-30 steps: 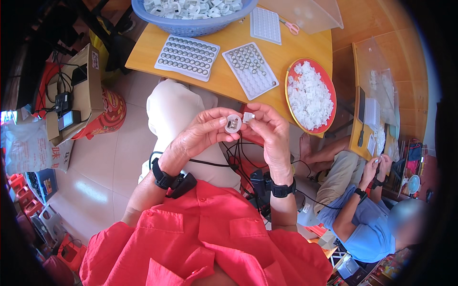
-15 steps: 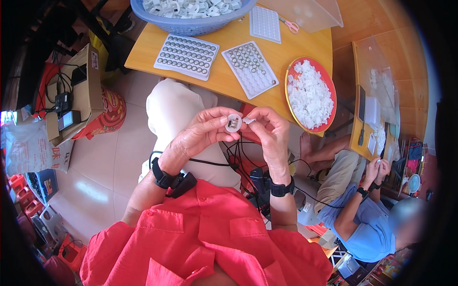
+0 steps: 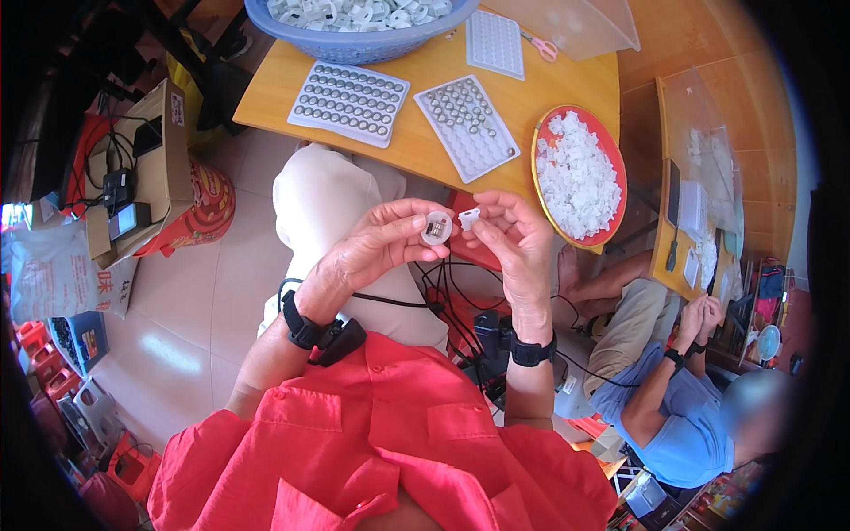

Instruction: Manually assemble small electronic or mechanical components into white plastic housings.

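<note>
Over my lap, my left hand [image 3: 396, 234] pinches a small round white plastic housing [image 3: 436, 228] by its edge. Its open face is turned up, showing dark and metallic parts inside. Close beside it, my right hand [image 3: 511, 237] grips a small flat white plastic piece [image 3: 468, 219] between thumb and fingers. A narrow gap separates the two parts. Beyond my hands, a red plate with a gold rim [image 3: 538, 188] on the table bears a heap of small white plastic pieces [image 3: 580, 175].
On the wooden table [image 3: 266, 99] are a tray full of button cells [image 3: 348, 101], a partly filled tray [image 3: 467, 128], another white tray [image 3: 496, 46], pink scissors [image 3: 542, 48] and a blue basket [image 3: 363, 44] of white parts. Cables [image 3: 443, 292] hang below my hands. A co-worker in blue [image 3: 677, 425] sits at right.
My right hand has drawn slightly to the right and turned the small white piece, so its flat side shows. My left hand holds the round housing almost still.
</note>
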### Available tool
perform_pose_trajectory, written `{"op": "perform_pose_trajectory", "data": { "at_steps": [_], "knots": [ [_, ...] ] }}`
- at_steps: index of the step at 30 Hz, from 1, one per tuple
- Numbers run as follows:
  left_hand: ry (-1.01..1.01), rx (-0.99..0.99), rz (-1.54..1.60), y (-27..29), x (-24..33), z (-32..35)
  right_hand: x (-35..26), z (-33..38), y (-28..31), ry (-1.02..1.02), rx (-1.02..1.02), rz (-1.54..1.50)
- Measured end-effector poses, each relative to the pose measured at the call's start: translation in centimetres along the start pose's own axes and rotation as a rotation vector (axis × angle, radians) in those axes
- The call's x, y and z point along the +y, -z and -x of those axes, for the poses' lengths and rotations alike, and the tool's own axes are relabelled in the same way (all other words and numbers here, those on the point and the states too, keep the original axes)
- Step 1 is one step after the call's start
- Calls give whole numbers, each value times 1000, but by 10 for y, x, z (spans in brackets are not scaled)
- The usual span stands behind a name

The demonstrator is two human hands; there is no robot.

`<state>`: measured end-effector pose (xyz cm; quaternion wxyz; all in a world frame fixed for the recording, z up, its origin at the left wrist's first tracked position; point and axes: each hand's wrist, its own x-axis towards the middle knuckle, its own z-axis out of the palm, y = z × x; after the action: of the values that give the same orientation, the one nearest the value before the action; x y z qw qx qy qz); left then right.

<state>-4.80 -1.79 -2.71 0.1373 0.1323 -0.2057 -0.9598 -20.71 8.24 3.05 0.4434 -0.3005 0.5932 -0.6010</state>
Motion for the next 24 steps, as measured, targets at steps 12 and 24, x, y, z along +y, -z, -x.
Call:
{"op": "perform_pose_trajectory", "data": {
  "at_steps": [12, 24],
  "knots": [
    [31, 27, 34, 0, -2, -2, -6, 3, -14, 200, -153, 277],
    [36, 27, 12, 1, -2, -3, -14, 1, -17, 285, -155, 531]
  ]
}}
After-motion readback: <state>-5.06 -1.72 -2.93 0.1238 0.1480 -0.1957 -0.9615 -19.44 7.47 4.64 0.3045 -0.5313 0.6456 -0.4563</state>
